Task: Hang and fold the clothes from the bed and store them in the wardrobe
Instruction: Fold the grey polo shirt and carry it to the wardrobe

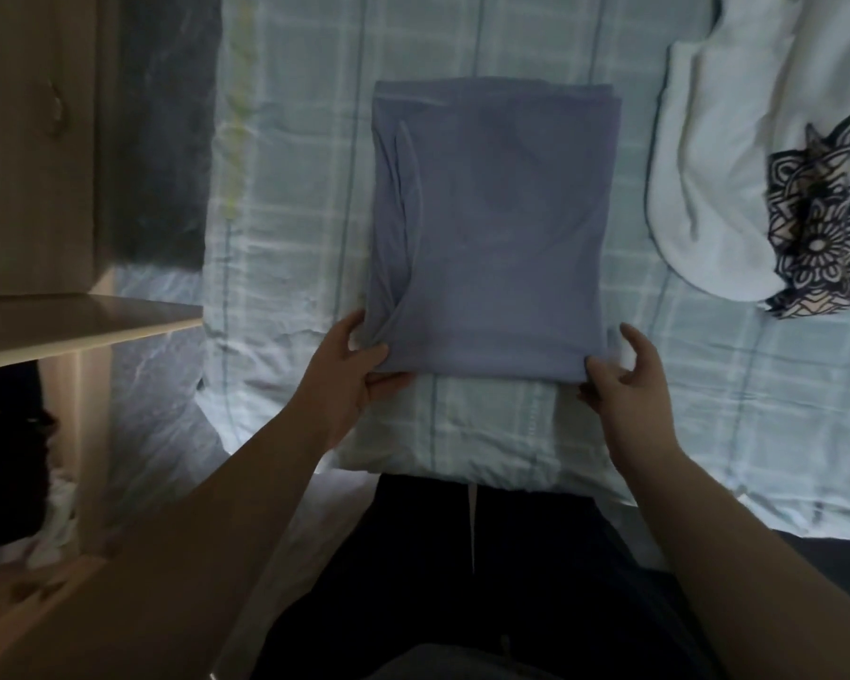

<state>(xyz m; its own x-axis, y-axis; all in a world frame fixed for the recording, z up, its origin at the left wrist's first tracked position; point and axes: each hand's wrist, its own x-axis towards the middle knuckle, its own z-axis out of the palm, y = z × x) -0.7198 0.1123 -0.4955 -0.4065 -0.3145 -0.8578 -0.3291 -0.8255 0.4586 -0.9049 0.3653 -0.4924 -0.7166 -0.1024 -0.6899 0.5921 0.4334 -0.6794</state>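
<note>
A blue-grey garment [491, 228] lies folded into a neat rectangle on the bed [295, 198], which has a pale checked cover. My left hand [359, 370] pinches its near left corner, thumb on top and fingers under the edge. My right hand [619, 380] grips the near right corner, with the index finger raised off the cloth. A white garment [727, 164] with a black mandala print [820, 223] lies crumpled at the right of the bed.
The wooden wardrobe [35, 139] stands at the left, with a door handle [57, 110] and an open shelf [84, 321]. Dark clothing [6, 458] sits under that shelf. A dark strip of floor [168, 139] separates wardrobe and bed. My dark trousers fill the bottom.
</note>
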